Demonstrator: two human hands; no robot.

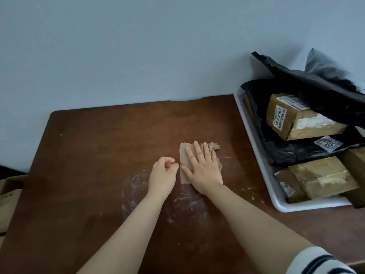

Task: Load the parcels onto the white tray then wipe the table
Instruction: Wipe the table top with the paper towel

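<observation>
A beige cloth point(184, 155) lies flat on the dark brown table point(88, 155) near its middle. My right hand point(203, 169) presses flat on the cloth with fingers spread. My left hand point(163, 175) rests beside the cloth's left edge, its fingers curled in a loose fist with nothing in it. The white tray point(254, 139) stands at the table's right side. It is piled with parcels: a taped cardboard box point(296, 119) on top, black plastic mailers point(296, 151) and more cardboard boxes point(324, 178) at the front.
White smears point(136, 186) mark the tabletop just in front of my hands. A pale wall runs along the table's far edge. A cardboard box point(9, 196) sits low beyond the table's left edge.
</observation>
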